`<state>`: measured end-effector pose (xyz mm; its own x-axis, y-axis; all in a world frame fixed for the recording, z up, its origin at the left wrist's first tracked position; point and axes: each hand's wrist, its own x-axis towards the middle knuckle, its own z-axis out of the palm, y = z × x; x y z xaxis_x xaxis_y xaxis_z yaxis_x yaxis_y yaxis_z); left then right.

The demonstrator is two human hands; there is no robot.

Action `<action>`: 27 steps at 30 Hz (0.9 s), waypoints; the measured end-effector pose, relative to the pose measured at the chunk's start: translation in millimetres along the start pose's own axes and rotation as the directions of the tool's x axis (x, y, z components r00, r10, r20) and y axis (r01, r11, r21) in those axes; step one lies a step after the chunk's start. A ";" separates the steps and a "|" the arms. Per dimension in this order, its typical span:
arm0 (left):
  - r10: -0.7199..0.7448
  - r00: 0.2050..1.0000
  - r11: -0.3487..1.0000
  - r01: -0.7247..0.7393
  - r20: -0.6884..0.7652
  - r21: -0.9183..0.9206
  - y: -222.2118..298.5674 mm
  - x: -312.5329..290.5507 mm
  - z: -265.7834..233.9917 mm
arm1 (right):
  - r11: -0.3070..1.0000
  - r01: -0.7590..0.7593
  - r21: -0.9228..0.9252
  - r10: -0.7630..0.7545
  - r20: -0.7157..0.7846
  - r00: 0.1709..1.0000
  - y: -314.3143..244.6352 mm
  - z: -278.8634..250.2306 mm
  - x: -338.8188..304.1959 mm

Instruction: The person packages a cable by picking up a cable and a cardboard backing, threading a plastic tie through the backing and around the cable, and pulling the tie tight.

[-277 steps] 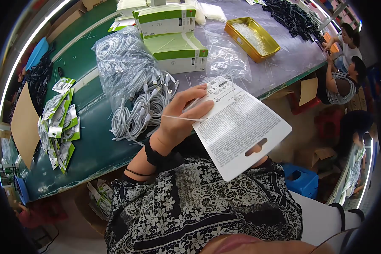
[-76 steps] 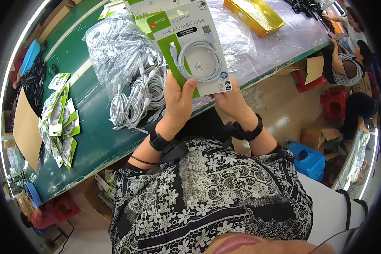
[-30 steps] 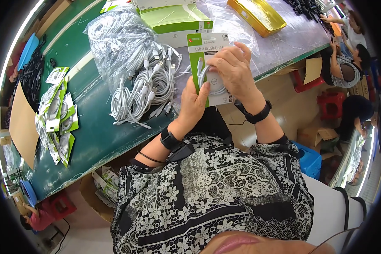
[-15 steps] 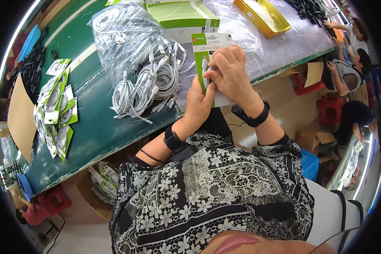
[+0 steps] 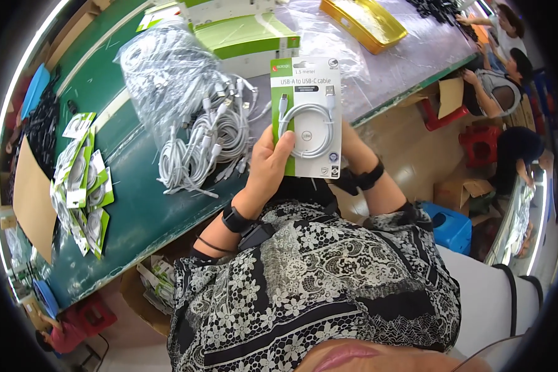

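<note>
My left hand (image 5: pixel 270 158) grips a green and white cable card (image 5: pixel 319 167) at its left edge, thumb in front. The card stands upright, facing me, with a coiled white USB cable (image 5: pixel 329 127) on its front, both plugs pointing up. Behind the card's right side is my right hand (image 5: pixel 352 146); its fingers are hidden there, so I cannot tell their grip. Left of the card, bundles of loose white cables (image 5: pixel 195 155) lie on the green table (image 5: pixel 127 226), beside a clear plastic bag (image 5: pixel 158 68) of more cables.
Finished cable cards (image 5: pixel 84 186) are heaped at left, near a brown cardboard sheet (image 5: pixel 32 198). Beyond the cables stands a box of green cards (image 5: pixel 242 37); a yellow tray (image 5: pixel 338 22) is farther right. A carton (image 5: pixel 136 294) sits below the table edge. Other people work at right.
The card has turned to face me fully and come slightly nearer. My right hand has moved from the card's front to behind it; my left hand still holds the left edge.
</note>
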<state>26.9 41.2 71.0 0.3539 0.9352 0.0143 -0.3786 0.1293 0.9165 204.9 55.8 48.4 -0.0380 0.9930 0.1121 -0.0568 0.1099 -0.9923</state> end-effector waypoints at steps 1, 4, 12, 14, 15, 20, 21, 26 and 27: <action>-0.007 1.000 1.000 0.007 0.009 -0.004 0.0 -2.2 1.8 | 1.000 -0.004 -0.004 0.004 -0.011 1.000 2.9 -3.5 -1.8; -0.060 0.998 0.991 0.061 -0.012 0.122 6.1 -2.1 -4.1 | 0.993 -0.120 -0.019 0.121 0.233 0.965 10.2 -7.3 6.8; -0.139 0.989 0.990 0.138 -0.051 -0.015 -1.9 14.9 -8.3 | 0.934 0.190 -0.302 -0.125 0.223 0.967 -21.6 10.6 2.4; -0.120 0.992 0.992 0.121 -0.048 0.033 -9.8 15.2 -12.4 | 0.955 0.109 -0.276 -0.051 0.208 0.977 -28.2 6.9 4.5; -0.100 0.994 0.992 0.103 -0.044 0.077 -15.3 14.6 -15.0 | 0.968 0.026 -0.251 0.024 0.195 0.981 -30.1 3.1 6.1; -0.113 0.986 0.988 0.124 -0.122 0.090 -12.2 12.7 -15.2 | 0.828 0.152 -0.540 -0.036 0.220 0.975 -20.1 -12.3 19.4; -0.113 0.986 0.988 0.125 -0.122 0.092 -9.8 14.5 -17.2 | 0.829 0.152 -0.538 -0.037 0.219 0.975 -19.9 -13.3 18.8; -0.001 0.993 0.943 0.040 -0.117 0.330 -2.0 22.7 -28.0 | 0.995 0.050 0.082 -0.044 -0.069 0.997 -29.9 0.5 9.9; 0.008 0.995 0.956 0.020 -0.095 0.292 -4.6 22.2 -23.1 | 0.995 0.102 0.011 -0.101 -0.073 0.992 -33.4 6.6 5.7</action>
<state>16.8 68.9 57.9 0.2676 0.9634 -0.0163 -0.1056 0.0462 0.9933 200.1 57.5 82.5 0.0408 0.9773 0.2081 -0.0710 0.2105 -0.9750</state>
